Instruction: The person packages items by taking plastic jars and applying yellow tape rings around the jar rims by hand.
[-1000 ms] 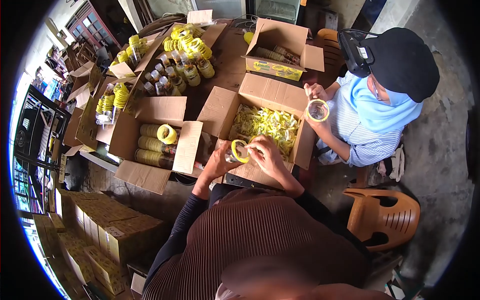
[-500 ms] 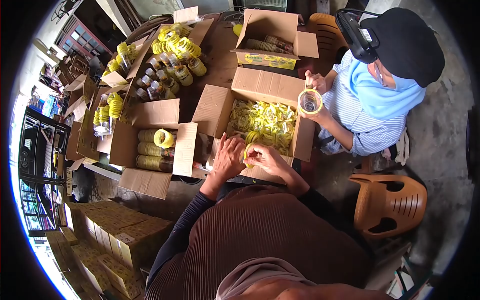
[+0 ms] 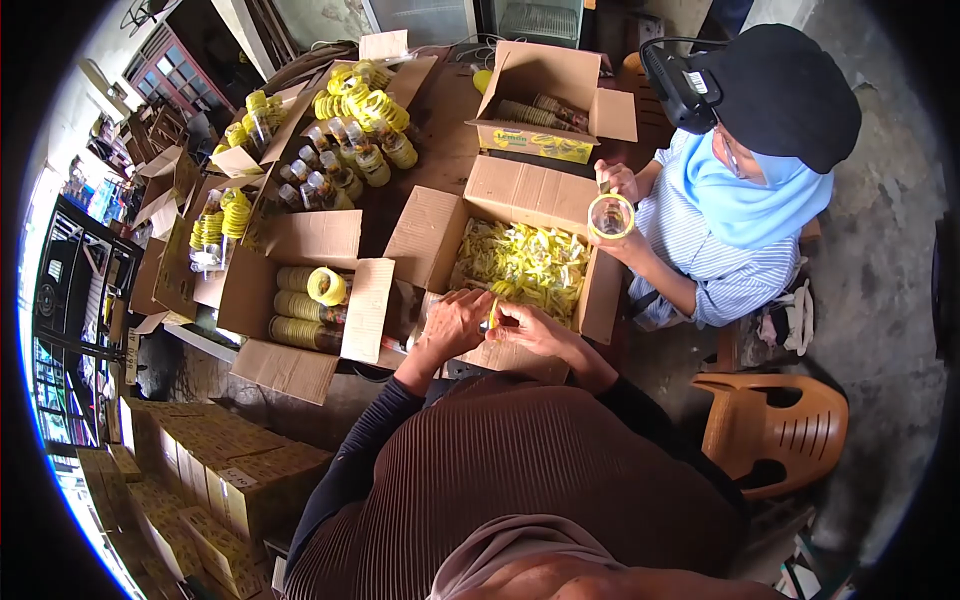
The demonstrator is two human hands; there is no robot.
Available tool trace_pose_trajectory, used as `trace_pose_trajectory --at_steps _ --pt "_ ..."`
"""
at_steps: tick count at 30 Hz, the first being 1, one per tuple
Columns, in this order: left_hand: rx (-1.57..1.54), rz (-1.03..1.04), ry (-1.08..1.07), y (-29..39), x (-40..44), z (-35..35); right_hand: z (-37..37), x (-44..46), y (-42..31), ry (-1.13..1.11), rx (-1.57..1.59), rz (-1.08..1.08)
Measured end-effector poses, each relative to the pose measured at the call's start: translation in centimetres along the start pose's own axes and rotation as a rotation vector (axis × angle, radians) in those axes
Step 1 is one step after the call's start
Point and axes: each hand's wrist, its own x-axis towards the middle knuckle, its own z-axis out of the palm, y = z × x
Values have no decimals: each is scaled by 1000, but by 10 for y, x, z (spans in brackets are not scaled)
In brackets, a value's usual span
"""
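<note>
My left hand and my right hand meet at the near edge of an open cardboard box. Pinched between them is a thin yellow ring-shaped piece, seen almost edge-on; what it belongs to is hidden by my fingers. My right thumb and fingers grip its right side. The left hand's bent fingertips press against its other side. Just beyond my hands, many small yellow-and-white wrapped pieces fill the box.
Left, an open carton holds stacked yellow-rimmed rolls. Behind it stand clear-topped containers and yellow rings. A lemon-printed carton is at the back. A person at right holds a clear yellow-rimmed cup. An orange chair stands nearby.
My left fingers have come up to the yellow ring, which has turned more edge-on. The view has shifted slightly. The other person still holds the clear cup.
</note>
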Motion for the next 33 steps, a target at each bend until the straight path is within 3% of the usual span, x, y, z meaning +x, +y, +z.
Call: trace_pose_trajectory --at_steps 2,7,11,15,20,24,29,33 --pt "-17 35 58 0 2 1 -3 -2 -5 -64 -127 96" --pt "-10 56 57 0 7 -3 0 -4 -8 -34 -243 -3" --pt "-79 23 31 -2 8 4 2 -5 -11 -17 -267 85" --pt "-150 4 78 -7 3 20 11 -3 -8 126 -221 -49" --pt "-310 -188 -122 -7 2 36 15 -4 -2 215 -427 -134" --pt "-635 -76 -69 -37 -15 88 13 -4 -2 244 -691 -258" --pt "-1059 -105 -257 -21 -9 65 9 -5 -5 279 -856 -472" --pt "-1011 -59 -367 -21 -5 62 9 -7 -9 370 -793 -588"
